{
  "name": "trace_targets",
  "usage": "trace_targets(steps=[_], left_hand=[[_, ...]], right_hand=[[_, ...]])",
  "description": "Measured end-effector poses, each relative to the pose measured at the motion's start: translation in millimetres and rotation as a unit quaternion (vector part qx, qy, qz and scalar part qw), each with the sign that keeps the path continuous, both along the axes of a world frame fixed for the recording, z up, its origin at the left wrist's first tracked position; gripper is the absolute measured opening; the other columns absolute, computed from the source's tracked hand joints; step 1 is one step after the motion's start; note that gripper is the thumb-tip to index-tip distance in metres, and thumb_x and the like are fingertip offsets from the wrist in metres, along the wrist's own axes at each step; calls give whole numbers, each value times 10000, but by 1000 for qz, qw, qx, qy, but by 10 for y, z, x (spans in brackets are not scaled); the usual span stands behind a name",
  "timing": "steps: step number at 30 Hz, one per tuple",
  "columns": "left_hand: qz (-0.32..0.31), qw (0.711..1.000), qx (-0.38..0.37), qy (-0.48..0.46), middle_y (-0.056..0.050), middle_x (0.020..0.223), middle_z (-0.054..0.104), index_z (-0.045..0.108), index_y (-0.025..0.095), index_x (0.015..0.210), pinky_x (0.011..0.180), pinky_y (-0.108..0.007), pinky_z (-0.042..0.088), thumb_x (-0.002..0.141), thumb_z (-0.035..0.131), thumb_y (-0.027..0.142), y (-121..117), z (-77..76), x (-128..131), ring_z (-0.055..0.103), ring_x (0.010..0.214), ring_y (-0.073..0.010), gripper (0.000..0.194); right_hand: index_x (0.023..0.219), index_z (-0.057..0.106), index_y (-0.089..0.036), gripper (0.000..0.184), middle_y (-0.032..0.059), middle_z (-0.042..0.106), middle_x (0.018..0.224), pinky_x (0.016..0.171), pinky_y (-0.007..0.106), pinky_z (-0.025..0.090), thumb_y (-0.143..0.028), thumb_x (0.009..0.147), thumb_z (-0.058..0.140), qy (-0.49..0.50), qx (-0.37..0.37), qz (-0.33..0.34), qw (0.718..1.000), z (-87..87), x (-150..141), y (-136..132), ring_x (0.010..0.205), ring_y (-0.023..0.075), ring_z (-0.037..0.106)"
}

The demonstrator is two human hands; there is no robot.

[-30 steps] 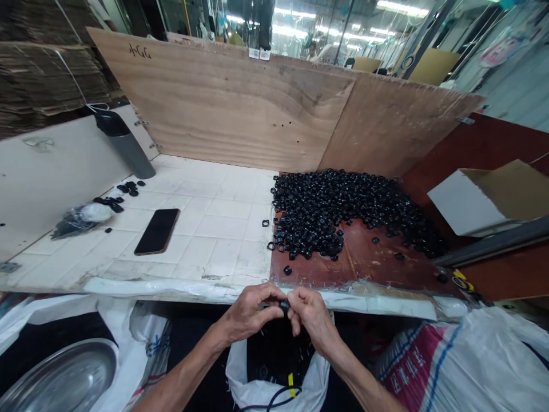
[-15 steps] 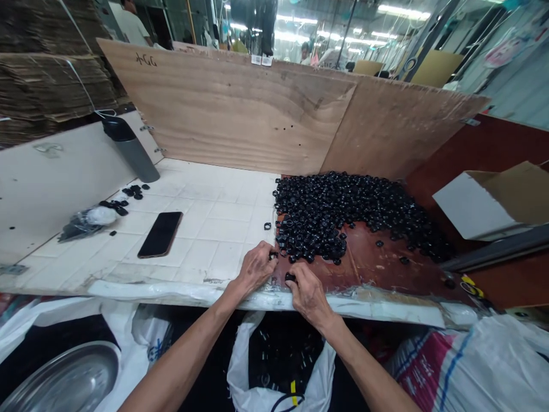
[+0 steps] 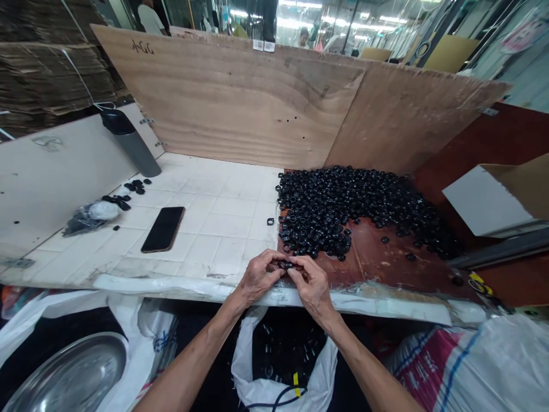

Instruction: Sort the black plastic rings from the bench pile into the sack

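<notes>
Near the table's front edge my left hand (image 3: 261,277) and my right hand (image 3: 309,285) meet, fingertips pinched around a small black ring-shaped part (image 3: 285,264). Fingers partly cover it, so I cannot tell whether it is one piece or two pressed together. Just beyond my hands a large heap of similar black ring-shaped parts (image 3: 343,200) spreads over the reddish-brown board (image 3: 364,246). One loose black ring (image 3: 270,221) lies apart on the white surface (image 3: 218,223). Below the edge, between my forearms, an open white sack (image 3: 242,366) holds many black pieces.
A phone (image 3: 163,229), a grey bottle (image 3: 132,143) and a plastic bag of black pieces (image 3: 92,217) stand or lie at left. A tall plywood panel (image 3: 240,103) closes the back. An open carton (image 3: 489,200) is at right. Below left is a metal basin (image 3: 81,377).
My hands were apart, each at a small black part; now they have come together at one spot by the table edge. The view has shifted slightly.
</notes>
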State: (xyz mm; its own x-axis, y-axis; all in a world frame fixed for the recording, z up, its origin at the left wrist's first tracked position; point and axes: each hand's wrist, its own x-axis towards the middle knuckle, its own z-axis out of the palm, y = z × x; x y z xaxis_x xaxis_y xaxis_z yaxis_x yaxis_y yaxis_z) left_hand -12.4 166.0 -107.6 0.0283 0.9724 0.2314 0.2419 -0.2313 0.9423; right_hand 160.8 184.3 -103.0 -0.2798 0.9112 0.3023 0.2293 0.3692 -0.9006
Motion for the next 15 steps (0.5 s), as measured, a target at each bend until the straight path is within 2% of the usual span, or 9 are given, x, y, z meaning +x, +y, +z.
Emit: trace_targets(steps=[5,10,15], left_hand=[[-23,999,-22,-36,-38,949,696,610,163,1021,849,-311,578,813,679,175,-23,15,9,699,873,-168,220],[-36,999,31,-27,-63,1014,682,623,157,1038,886,-320,562,838,664,206,-38,18,3,671,950,-177,211],[-38,996,78,-11,-87,1027,699,662,153,1021,902,-328,546,867,651,208,-31,9,-19,669,980,-187,164]], right_hand=[[1003,680,-213,143,48,667,969,733,277,544,-191,893,593,-35,18,-12,999,50,29,-13,855,180,658],[981,697,-204,146,56,679,938,756,293,534,-190,897,577,-67,53,7,996,151,51,-17,866,192,659],[959,690,-193,131,68,698,889,724,294,539,-240,911,578,-90,64,-25,994,134,5,-32,808,197,670]])
